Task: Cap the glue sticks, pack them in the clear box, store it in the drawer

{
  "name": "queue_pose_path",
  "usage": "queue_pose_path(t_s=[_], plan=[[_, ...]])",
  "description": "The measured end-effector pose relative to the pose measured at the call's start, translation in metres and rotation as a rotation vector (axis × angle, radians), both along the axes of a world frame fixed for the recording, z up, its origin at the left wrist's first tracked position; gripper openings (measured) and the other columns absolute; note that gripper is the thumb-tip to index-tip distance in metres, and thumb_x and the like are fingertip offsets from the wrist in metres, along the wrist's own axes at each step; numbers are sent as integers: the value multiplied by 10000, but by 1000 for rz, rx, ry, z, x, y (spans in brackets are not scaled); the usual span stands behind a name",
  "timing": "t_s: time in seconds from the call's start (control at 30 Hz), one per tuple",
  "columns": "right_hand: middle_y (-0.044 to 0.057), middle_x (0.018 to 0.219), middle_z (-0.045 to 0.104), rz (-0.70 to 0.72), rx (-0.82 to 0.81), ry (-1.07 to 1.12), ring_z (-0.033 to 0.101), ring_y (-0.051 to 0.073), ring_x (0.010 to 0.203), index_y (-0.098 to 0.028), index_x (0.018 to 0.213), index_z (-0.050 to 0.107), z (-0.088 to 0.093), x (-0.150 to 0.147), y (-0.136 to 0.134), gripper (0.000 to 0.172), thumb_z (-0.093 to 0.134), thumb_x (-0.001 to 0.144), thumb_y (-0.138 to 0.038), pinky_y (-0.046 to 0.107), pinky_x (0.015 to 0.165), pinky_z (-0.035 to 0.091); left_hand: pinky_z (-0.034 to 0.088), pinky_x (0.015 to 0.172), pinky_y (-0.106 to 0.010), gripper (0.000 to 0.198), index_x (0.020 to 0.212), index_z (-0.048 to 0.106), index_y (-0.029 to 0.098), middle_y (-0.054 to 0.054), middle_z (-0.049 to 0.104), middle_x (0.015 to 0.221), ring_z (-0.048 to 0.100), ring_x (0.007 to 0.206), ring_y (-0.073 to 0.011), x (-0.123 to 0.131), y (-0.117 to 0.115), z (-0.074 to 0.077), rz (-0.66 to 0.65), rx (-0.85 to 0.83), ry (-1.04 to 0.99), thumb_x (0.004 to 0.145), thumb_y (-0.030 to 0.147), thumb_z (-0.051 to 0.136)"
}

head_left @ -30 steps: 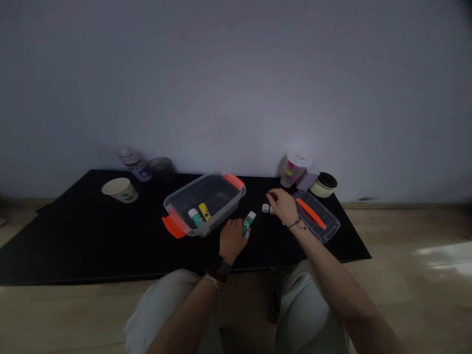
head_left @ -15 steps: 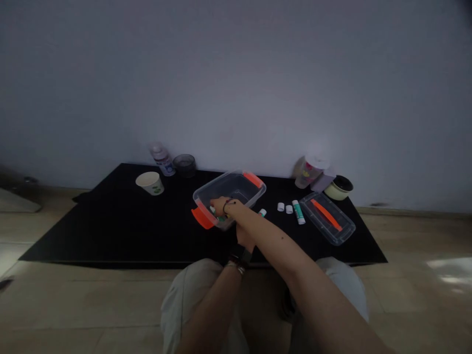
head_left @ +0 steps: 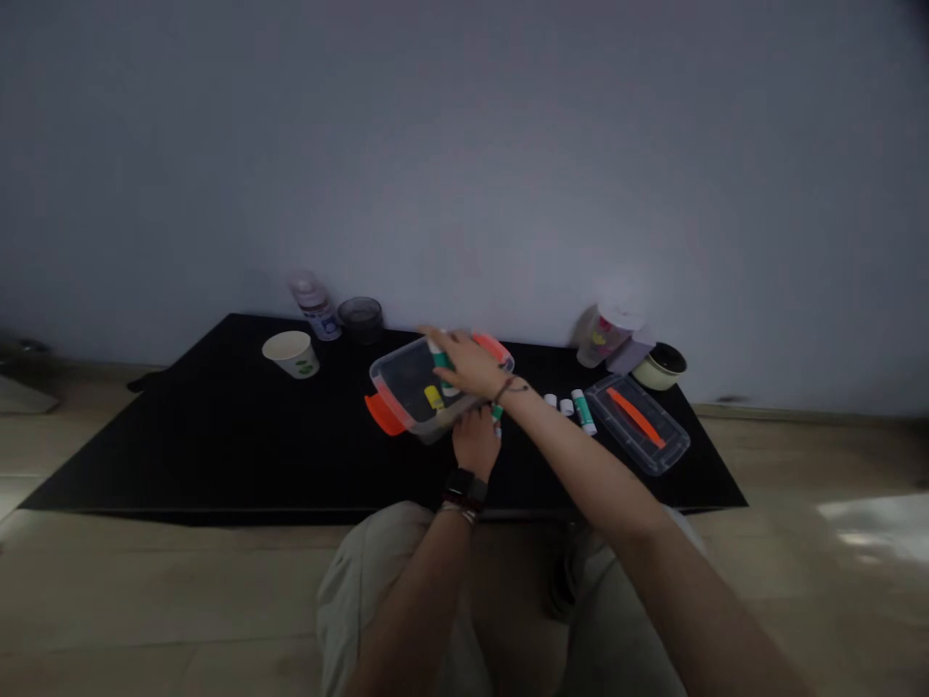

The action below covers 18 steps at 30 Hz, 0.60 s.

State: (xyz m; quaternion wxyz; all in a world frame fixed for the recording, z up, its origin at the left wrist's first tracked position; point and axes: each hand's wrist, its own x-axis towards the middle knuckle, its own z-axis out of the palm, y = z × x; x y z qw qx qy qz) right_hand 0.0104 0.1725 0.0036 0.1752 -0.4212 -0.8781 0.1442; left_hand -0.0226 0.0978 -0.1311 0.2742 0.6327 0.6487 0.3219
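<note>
A clear plastic box (head_left: pixel 406 371) with orange clips stands uncovered at the middle of the black table. Over its inside my right hand (head_left: pixel 468 363) holds a green-and-white glue stick (head_left: pixel 440 360), fingers stretched along it. A small yellow piece (head_left: pixel 434 397) lies in the box below. At the near wall, my left hand (head_left: pixel 475 440) has its fingers curled against the box; its fingertips are partly hidden. Another green glue stick (head_left: pixel 497 412) shows right beside the left hand, partly covered. Farther right lie a glue stick (head_left: pixel 584 411) and two white caps (head_left: pixel 567 408).
The box's lid (head_left: pixel 668 450) with an orange handle lies at the right. Behind it are a lidded cup (head_left: pixel 610 334) and a cream bowl (head_left: pixel 660 368). At the left stand a paper cup (head_left: pixel 291 355), a bottle (head_left: pixel 317 308) and a dark glass bowl (head_left: pixel 361 319). A wall backs the table.
My right hand has risen from the box's near left corner toward its far side, bringing the glue stick into sight. The yellow piece is now visible. The view has shifted slightly.
</note>
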Motion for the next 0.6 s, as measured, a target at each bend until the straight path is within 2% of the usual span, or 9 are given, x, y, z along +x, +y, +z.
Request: queue_pose_path(t_s=[0.07,0.13,0.2,0.27,0.33,0.43,0.5,0.6], plan=[[101,1184,625,-44,45,141,624,210,1024,-192,1425,414,11,38,1,584,627,886,-262,340,869,517,410,1015,-533,329,1226,605,72,-231,642,1161,542,1196,-367,-1,0,6,40,-12,106,922,132,495],[59,1005,650,-158,1,286,638,179,849,-171,1347,442,12,82,-10,532,625,879,-344,300,750,519,420,1021,-484,352,1261,585,90,-220,633,1199,554,1183,-333,-1,1,12,35,40,152,936,180,482],[-11,778,610,-284,-131,368,591,141,623,-186,1190,495,3,120,-26,407,609,877,-420,259,602,478,400,1063,-447,354,1264,585,116,-195,625,1239,550,1206,-299,0,3,15,-32,134,45,953,218,449],[-56,670,556,-379,-260,420,530,118,506,-218,1061,487,-13,145,-42,330,602,868,-458,237,522,423,393,1079,-418,359,1242,596,142,-164,629,1247,561,1209,-265,4,2,15,-108,172,-182,983,280,390],[-70,638,531,-437,-330,438,493,109,473,-239,957,460,-31,155,-53,302,612,853,-480,237,503,390,434,1027,-403,418,1212,609,155,-145,647,1208,596,1155,-251,9,-3,14,-177,105,-435,1004,404,345],[-73,622,497,-435,-344,416,482,116,514,-245,848,447,-52,150,-62,304,632,836,-486,247,527,378,510,799,-355,546,1123,623,161,-104,685,989,655,879,-222,18,-16,13,-322,-151,-701,941,629,409],[-68,619,490,-394,-351,396,499,124,563,-233,827,487,-58,142,-63,264,619,853,-461,246,544,381,483,651,-296,590,1026,613,162,-47,648,791,602,673,-167,23,-25,16,-382,-282,-767,880,714,467],[-39,665,551,-385,-369,400,549,132,639,-198,860,589,-60,134,-60,224,588,908,-417,249,571,427,406,534,-245,596,869,570,172,9,548,632,492,527,-113,27,-30,24,-402,-327,-796,857,758,460]])
